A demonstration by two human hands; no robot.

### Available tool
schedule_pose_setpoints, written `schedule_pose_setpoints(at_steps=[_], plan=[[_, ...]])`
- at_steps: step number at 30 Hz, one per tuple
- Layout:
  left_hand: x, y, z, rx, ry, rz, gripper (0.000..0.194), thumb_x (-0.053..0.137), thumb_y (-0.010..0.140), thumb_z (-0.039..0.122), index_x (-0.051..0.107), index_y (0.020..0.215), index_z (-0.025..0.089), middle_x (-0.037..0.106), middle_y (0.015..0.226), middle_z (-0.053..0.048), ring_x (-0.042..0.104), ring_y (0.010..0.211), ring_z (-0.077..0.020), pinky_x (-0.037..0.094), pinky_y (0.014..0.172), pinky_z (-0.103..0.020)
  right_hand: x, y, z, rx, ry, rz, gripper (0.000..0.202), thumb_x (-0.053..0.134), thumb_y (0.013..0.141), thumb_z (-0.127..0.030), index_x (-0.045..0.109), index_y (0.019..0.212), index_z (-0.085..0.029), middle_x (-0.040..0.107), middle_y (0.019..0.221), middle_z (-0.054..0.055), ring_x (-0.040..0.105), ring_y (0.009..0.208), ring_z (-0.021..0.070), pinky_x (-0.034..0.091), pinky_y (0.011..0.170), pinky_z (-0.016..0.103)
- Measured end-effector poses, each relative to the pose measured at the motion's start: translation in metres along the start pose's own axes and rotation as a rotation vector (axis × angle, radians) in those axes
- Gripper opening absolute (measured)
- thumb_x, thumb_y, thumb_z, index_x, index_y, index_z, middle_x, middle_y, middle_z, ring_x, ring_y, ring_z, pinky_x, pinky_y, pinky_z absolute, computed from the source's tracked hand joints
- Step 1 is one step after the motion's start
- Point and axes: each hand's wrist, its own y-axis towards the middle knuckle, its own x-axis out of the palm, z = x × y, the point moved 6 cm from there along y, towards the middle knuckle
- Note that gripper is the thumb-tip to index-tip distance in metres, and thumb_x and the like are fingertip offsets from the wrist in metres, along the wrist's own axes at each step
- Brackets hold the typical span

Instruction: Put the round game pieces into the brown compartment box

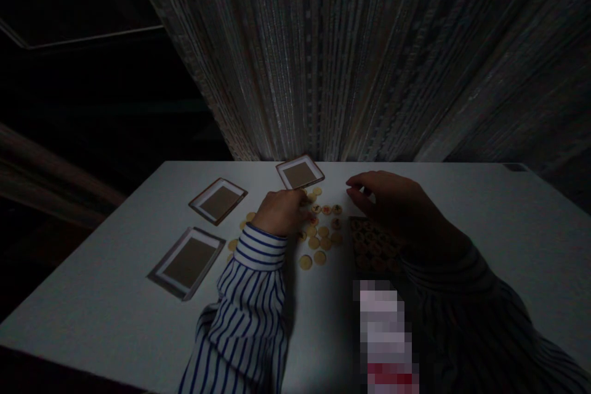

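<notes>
Round wooden Chinese chess pieces (314, 243) lie loose in the middle of the white table, some showing red or dark characters and others blank side up. Over the left part of this group is my left hand (281, 212), its fingers curled down among the pieces; whatever they hold is hidden. Farther right, my right hand (392, 200) is raised with thumb and forefinger nearly together. Any small thing in that pinch is too dark to make out. Below it, a dark tray (353, 246) holds several round pieces in rows, partly covered by my right hand and sleeve.
Three flat rectangular frames lie on the white table (521, 246): a grey-edged one (187, 261) at near left, a brown-edged one (218, 201) behind it, and another (300, 172) at the back. A striped curtain (314, 61) hangs beyond the table. A pixelated patch hides the near middle.
</notes>
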Motion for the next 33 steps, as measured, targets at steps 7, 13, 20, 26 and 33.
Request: schedule_pose_setpoints(at_steps=[7,13,20,26,33], plan=[[0.020,0.010,0.011,0.028,0.095,-0.043,0.031,0.054,0.076,0.037,0.065,0.100,0.021,0.068,0.100,-0.010,0.062,0.094,-0.0265,0.045,0.080,-0.036,0.015,-0.008,0.005,-0.015,-0.062,-0.191,0.020,0.051,0.080,-0.024,0.062,0.096,-0.018,0.069,0.081,0.004,0.062,0.070,0.0170,0.042,0.058,0.026],[0.035,0.017,0.015,-0.002,0.121,-0.090,0.028,0.054,0.075,0.033,0.065,0.097,0.018,0.068,0.100,-0.012,0.060,0.099,-0.0282,0.042,0.089,-0.043,0.020,-0.012,0.004,-0.037,-0.111,-0.236,0.018,0.051,0.080,-0.025,0.062,0.093,-0.020,0.069,0.077,0.003,0.062,0.068,0.0161,0.041,0.056,0.025],[0.044,0.022,0.019,0.008,0.096,-0.082,0.023,0.054,0.073,0.026,0.065,0.090,0.014,0.068,0.096,-0.016,0.061,0.098,-0.0316,0.042,0.085,-0.046,0.018,-0.012,0.007,-0.039,-0.094,-0.235,0.020,0.052,0.079,-0.024,0.062,0.096,-0.020,0.069,0.079,0.003,0.063,0.069,0.0160,0.042,0.058,0.025],[0.047,0.023,0.021,0.019,0.101,-0.057,0.023,0.053,0.073,0.024,0.065,0.090,0.014,0.068,0.093,-0.017,0.061,0.095,-0.0315,0.043,0.083,-0.045,0.019,-0.013,0.009,-0.052,-0.094,-0.207,0.020,0.052,0.080,-0.023,0.062,0.097,-0.020,0.069,0.079,0.003,0.063,0.069,0.0168,0.042,0.056,0.026],[0.046,0.022,0.024,0.019,0.120,-0.064,0.022,0.051,0.075,0.021,0.065,0.089,0.013,0.068,0.092,-0.016,0.062,0.093,-0.0296,0.043,0.081,-0.043,0.016,-0.013,0.007,-0.042,-0.084,-0.247,0.020,0.053,0.079,-0.024,0.062,0.097,-0.019,0.068,0.078,0.004,0.062,0.066,0.0159,0.043,0.057,0.025]])
